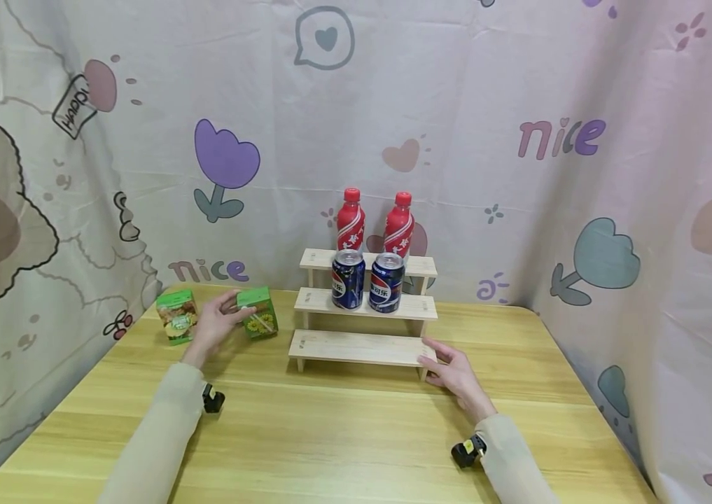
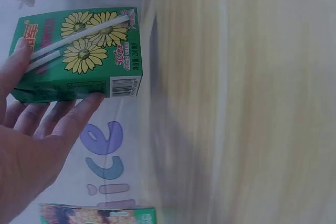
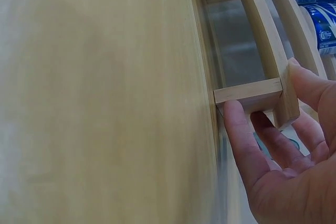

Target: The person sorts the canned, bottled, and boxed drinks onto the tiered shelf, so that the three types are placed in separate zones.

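Observation:
My left hand point(image 1: 215, 323) holds a green drink carton point(image 1: 257, 313) with yellow flowers and a straw on its front. In the left wrist view the thumb lies on the carton's point(image 2: 79, 51) front and the fingers reach along its side. A second green carton point(image 1: 177, 318) stands to the left of that hand. On the right, my right hand point(image 1: 453, 374) grips the end of the lowest step of a three-step wooden stand point(image 1: 362, 348). The right wrist view shows its thumb on the step's edge and fingers at the leg point(image 3: 249, 92).
Two blue cans, a left one point(image 1: 348, 281) and a right one point(image 1: 386, 283), stand on the middle step. Behind them on the top step are two red-capped bottles point(image 1: 351, 220). A patterned curtain point(image 1: 456, 84) hangs behind the wooden table point(image 1: 330, 434).

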`<state>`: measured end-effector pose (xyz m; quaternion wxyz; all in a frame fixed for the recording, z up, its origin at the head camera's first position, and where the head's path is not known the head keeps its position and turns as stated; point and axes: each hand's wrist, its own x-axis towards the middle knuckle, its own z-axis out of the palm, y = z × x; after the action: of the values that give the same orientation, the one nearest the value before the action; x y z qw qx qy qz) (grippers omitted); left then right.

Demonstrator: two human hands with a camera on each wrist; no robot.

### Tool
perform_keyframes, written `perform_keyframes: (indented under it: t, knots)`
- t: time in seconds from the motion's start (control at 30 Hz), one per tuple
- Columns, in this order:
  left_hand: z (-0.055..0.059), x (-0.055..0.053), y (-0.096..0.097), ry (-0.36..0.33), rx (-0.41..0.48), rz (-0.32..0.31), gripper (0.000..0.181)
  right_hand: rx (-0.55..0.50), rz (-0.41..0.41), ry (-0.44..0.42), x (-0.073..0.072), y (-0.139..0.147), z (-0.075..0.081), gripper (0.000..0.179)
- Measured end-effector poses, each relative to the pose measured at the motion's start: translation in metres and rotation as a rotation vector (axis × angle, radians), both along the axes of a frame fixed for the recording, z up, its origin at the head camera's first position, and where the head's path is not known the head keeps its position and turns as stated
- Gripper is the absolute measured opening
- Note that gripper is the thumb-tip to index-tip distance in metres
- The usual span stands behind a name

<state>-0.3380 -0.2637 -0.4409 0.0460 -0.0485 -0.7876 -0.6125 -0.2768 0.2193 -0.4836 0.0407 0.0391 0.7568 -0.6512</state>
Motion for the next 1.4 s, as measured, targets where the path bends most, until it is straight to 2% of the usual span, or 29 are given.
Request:
perform_keyframes:
  t: [0.1, 0.4, 0.73, 0.93, 1.13, 1.4]
  knots:
    - [0.0, 0.002, -0.002, 0.017, -0.013, -0.008, 0.084, 0.002, 0.001, 0.001, 0.0, 0.0, 0.0, 0.057]
    - [0.01, 0.009, -0.001, 0.045, -0.04, -0.035, 0.079, 0.002, 0.004, -0.006, 0.001, -0.001, 0.003, 0.057]
    - [0.028, 0.02, 0.002, 0.061, -0.114, -0.141, 0.078, 0.005, 0.005, 0.004, 0.002, 0.0, 0.001, 0.059]
    - [0.035, 0.025, 0.007, 0.075, -0.133, -0.157, 0.077, 0.011, 0.024, 0.009, 0.001, 0.001, 0.001, 0.062]
    - [0.039, 0.028, 0.016, 0.093, -0.128, -0.146, 0.072, -0.009, 0.006, 0.004, 0.001, 0.0, 0.001, 0.058]
    - [0.041, 0.028, 0.033, 0.132, -0.084, -0.209, 0.055, -0.004, 0.001, -0.003, 0.001, -0.001, 0.001, 0.057]
